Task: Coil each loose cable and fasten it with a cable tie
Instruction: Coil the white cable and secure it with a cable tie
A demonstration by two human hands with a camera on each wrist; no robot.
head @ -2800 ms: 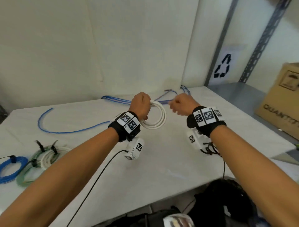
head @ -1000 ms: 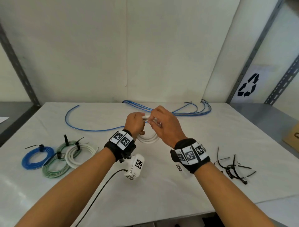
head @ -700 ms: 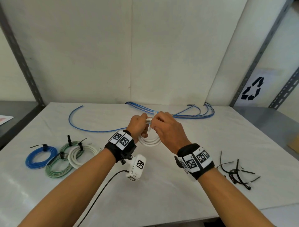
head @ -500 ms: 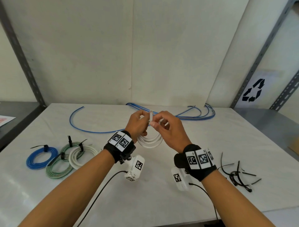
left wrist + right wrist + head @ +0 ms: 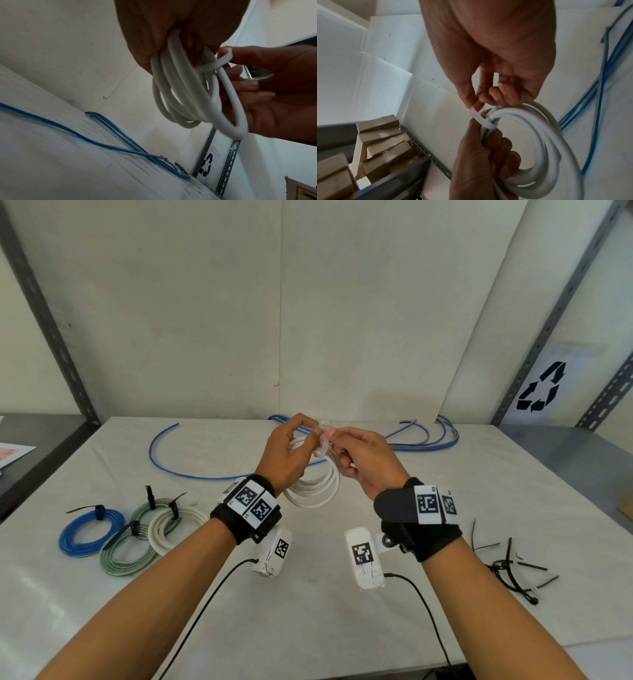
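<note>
The left hand (image 5: 284, 453) holds a white cable (image 5: 317, 486) that is wound into a ring. Its grip is tight around the top of the ring, with the fingers curled over the loops, and the rest of the ring hangs down below the hand, up off the table (image 5: 308, 611). In the left wrist view the loops come out from under the curled fingers (image 5: 171, 24).

A white cable tie (image 5: 322, 440) goes around the loops right beside the left hand. The right hand (image 5: 366, 463) pinches the free end of the tie between thumb and finger, so its grip is closed on the tie. In the right wrist view the tie (image 5: 481, 119) makes a small band around the cable (image 5: 539, 135), just under the pinching fingers (image 5: 469, 97).

Half a second ago the hands were lower and the tie stood up between them. Now both hands are raised a little, and the tie bends over the loops.

On the left of the table lie a blue coil (image 5: 90, 530), a green coil (image 5: 132, 546) and a white coil (image 5: 171, 525), each with a black tie on it. A long loose blue cable (image 5: 191, 474) lies behind the hands. A small pile of black ties (image 5: 510, 568) lies on the right.
</note>
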